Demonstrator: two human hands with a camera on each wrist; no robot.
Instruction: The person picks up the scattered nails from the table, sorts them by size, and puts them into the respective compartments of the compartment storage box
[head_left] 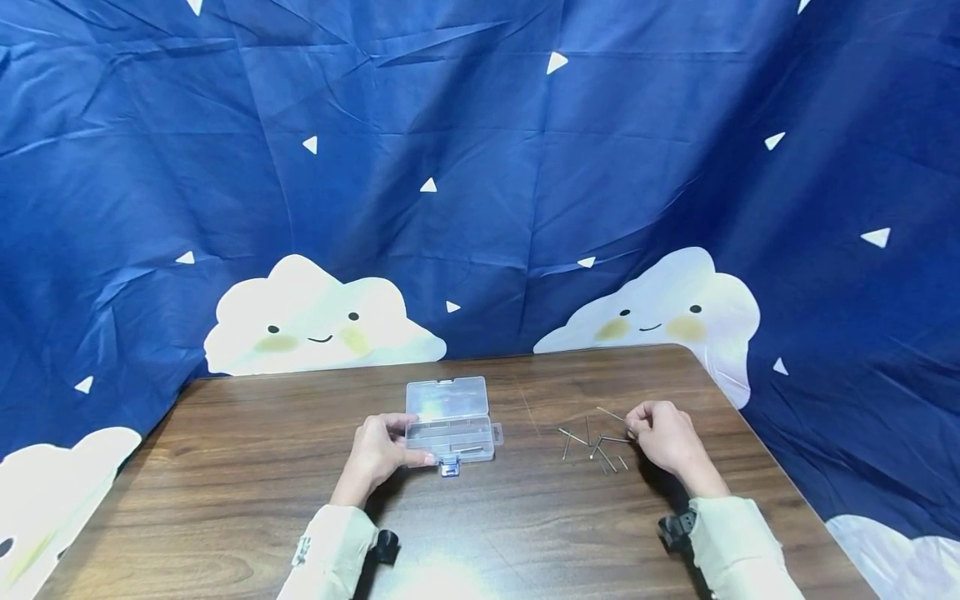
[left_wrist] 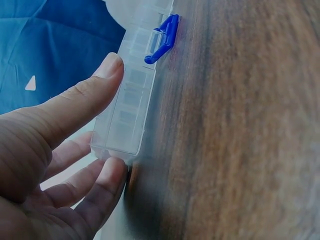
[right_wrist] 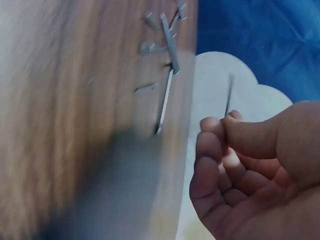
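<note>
My left hand (head_left: 377, 452) grips the left end of a clear plastic box (head_left: 489, 448), thumb along its front and fingers at the back and end. Its lid (head_left: 450, 398) stands raised at the rear, and a blue latch (head_left: 449, 468) hangs open at the front. A thin metal piece (head_left: 468, 451) lies inside the front compartment. Between thumb and fingertips, my right hand (head_left: 667, 437) pinches a slim metal nail (right_wrist: 229, 97), its free end pointing away from the fingers. Several loose nails (right_wrist: 165, 102) of different lengths lie scattered on the table just left of that hand.
The brown wooden table (head_left: 262, 467) carries everything. Behind it hangs a blue cloth (head_left: 480, 208) with white clouds and triangles. A second clear latch (head_left: 498, 433) juts from the box's right end. Dark straps (head_left: 677, 530) sit at both wrists.
</note>
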